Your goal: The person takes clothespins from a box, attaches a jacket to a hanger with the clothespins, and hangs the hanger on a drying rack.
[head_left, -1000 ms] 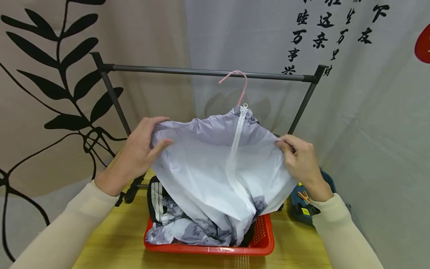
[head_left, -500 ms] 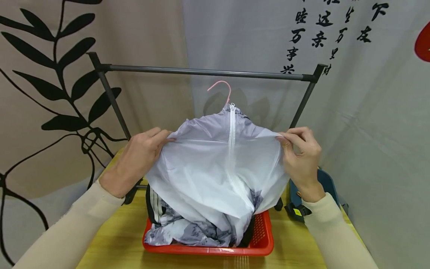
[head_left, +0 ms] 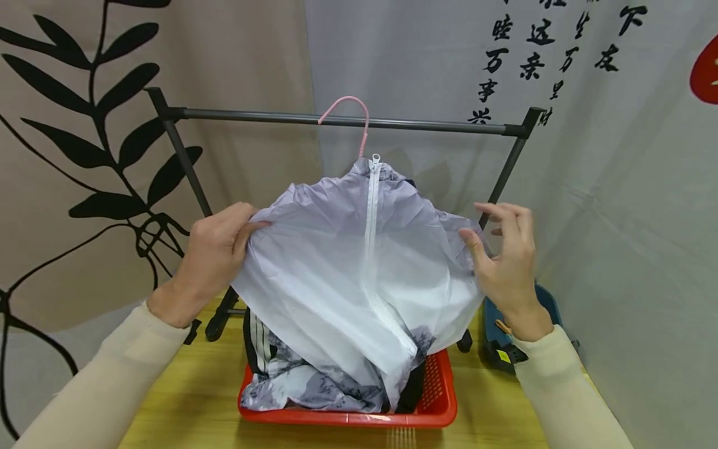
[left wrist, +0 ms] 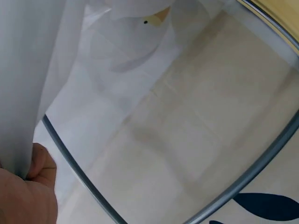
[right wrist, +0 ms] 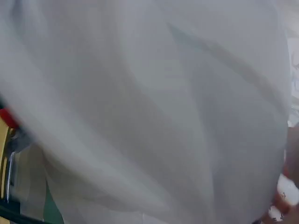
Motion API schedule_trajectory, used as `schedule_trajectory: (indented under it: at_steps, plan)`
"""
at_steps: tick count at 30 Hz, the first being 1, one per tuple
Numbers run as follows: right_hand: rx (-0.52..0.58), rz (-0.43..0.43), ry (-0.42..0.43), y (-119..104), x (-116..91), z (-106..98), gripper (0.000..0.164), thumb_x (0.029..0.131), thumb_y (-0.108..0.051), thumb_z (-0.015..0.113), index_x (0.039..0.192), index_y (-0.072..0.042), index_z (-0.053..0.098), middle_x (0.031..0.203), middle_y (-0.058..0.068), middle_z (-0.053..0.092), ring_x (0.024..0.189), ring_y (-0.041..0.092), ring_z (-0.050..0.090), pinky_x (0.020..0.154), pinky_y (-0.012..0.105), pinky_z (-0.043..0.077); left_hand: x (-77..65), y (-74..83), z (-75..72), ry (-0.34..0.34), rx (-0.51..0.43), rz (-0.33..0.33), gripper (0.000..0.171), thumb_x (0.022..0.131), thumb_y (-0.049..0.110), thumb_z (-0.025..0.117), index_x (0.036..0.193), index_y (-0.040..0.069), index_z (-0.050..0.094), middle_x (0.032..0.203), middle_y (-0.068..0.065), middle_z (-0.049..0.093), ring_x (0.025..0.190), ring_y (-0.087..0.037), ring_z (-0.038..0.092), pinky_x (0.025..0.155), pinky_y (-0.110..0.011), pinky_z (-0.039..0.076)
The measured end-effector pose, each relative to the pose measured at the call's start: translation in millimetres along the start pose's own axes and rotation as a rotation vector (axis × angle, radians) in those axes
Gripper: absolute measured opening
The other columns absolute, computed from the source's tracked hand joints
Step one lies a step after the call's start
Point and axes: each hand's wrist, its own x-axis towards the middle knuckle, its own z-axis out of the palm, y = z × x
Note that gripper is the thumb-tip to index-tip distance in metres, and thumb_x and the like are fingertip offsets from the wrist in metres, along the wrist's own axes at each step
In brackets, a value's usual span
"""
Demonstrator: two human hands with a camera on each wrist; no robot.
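A lilac-to-white zip-up jacket (head_left: 320, 249) hangs on a hanger whose pink hook (head_left: 364, 125) overlaps the rack's bar (head_left: 269, 116) in the head view. Whether the hook rests on the bar, I cannot tell. My left hand (head_left: 210, 255) pinches the jacket's shoulder on the left side; the left wrist view shows thumb and finger on the cloth (left wrist: 23, 93). At the other shoulder my right hand (head_left: 507, 265) has thumb and fingers spread apart around the fabric's edge. The white zipper (head_left: 370, 224) runs down the front. Pale fabric (right wrist: 154, 102) fills most of the right wrist view.
Below the jacket a red basket (head_left: 336, 419) holds patterned grey-white clothing (head_left: 314, 390) and black striped clothing. It stands on a yellow wooden table (head_left: 185, 399). A blue container (head_left: 546, 299) with clips sits behind my right wrist. A printed curtain (head_left: 617, 162) hangs behind the rack.
The jacket and hanger have moved left, and the hook dipped below the bar, then rose to overlap it. My left hand went from spread fingers to a pinch; my right fingers have parted.
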Motion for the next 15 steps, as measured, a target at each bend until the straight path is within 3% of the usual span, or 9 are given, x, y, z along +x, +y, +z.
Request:
schedule_trajectory:
  at_steps: [2, 3, 5, 7, 11, 13, 15]
  plan:
    - [-0.008, 0.062, -0.028, 0.3, 2.5, -1.4, 0.043, 0.113, -0.030, 0.079, 0.147, -0.003, 0.075, 0.133, 0.028, 0.072, 0.107, 0.031, 0.069, 0.096, 0.008, 0.048, 0.5, -1.4, -0.5, 0.027, -0.010, 0.012, 0.016, 0.098, -0.003, 0.084, 0.103, -0.003, 0.069, 0.090, -0.017, 0.073, 0.080, -0.030, 0.078, 0.072, -0.046, 0.065]
    - [-0.005, 0.086, -0.048, 1.0, 3.1, -2.0, 0.038, 0.114, -0.023, 0.078, 0.144, -0.002, 0.076, 0.125, 0.027, 0.074, 0.099, 0.026, 0.070, 0.089, 0.007, 0.047, 0.9, -2.1, -0.7, 0.039, -0.011, 0.014, 0.016, 0.098, -0.004, 0.084, 0.104, -0.003, 0.069, 0.092, -0.017, 0.074, 0.081, -0.031, 0.079, 0.072, -0.046, 0.064]
    - [0.000, 0.134, -0.085, 3.0, 2.5, -2.5, 0.021, 0.114, -0.013, 0.074, 0.129, 0.001, 0.080, 0.101, 0.023, 0.077, 0.080, 0.013, 0.066, 0.073, 0.006, 0.044, 1.6, -3.4, -1.5, 0.060, -0.006, 0.005, 0.014, 0.099, -0.004, 0.083, 0.104, -0.004, 0.070, 0.094, -0.019, 0.076, 0.083, -0.033, 0.080, 0.074, -0.046, 0.064]
    - [0.013, 0.176, -0.084, 6.0, -0.3, -1.9, 0.017, 0.115, -0.007, 0.071, 0.112, 0.004, 0.083, 0.083, 0.020, 0.075, 0.066, 0.003, 0.056, 0.061, 0.011, 0.039, 1.5, -5.4, -2.5, 0.082, -0.001, -0.021, 0.012, 0.100, -0.003, 0.083, 0.103, -0.004, 0.071, 0.095, -0.019, 0.078, 0.084, -0.035, 0.082, 0.076, -0.042, 0.064]
    - [0.035, 0.244, -0.020, 10.3, -7.2, -0.3, 0.030, 0.118, -0.009, 0.066, 0.099, 0.006, 0.084, 0.070, 0.017, 0.066, 0.057, -0.004, 0.045, 0.053, 0.016, 0.030, -1.3, -10.5, -6.2, 0.091, 0.003, -0.077, 0.009, 0.104, 0.000, 0.080, 0.101, -0.004, 0.072, 0.097, -0.022, 0.080, 0.087, -0.038, 0.084, 0.087, -0.014, 0.057]
    - [0.043, 0.247, 0.002, 12.2, -9.9, 0.8, 0.043, 0.120, -0.020, 0.063, 0.091, 0.006, 0.080, 0.065, 0.012, 0.058, 0.055, -0.004, 0.042, 0.052, 0.017, 0.029, -3.2, -13.0, -7.8, 0.083, -0.001, -0.093, 0.010, 0.107, 0.002, 0.078, 0.101, -0.003, 0.072, 0.098, -0.023, 0.080, 0.087, -0.038, 0.084, 0.092, -0.003, 0.045]
    - [0.040, 0.232, -0.009, 13.0, -11.6, 1.2, 0.059, 0.120, -0.038, 0.058, 0.081, 0.003, 0.073, 0.060, 0.005, 0.047, 0.052, -0.003, 0.037, 0.050, 0.018, 0.027, -4.3, -14.9, -8.5, 0.075, -0.007, -0.093, 0.010, 0.108, 0.003, 0.077, 0.102, -0.003, 0.072, 0.098, -0.023, 0.080, 0.085, -0.036, 0.082, 0.091, 0.000, 0.041]
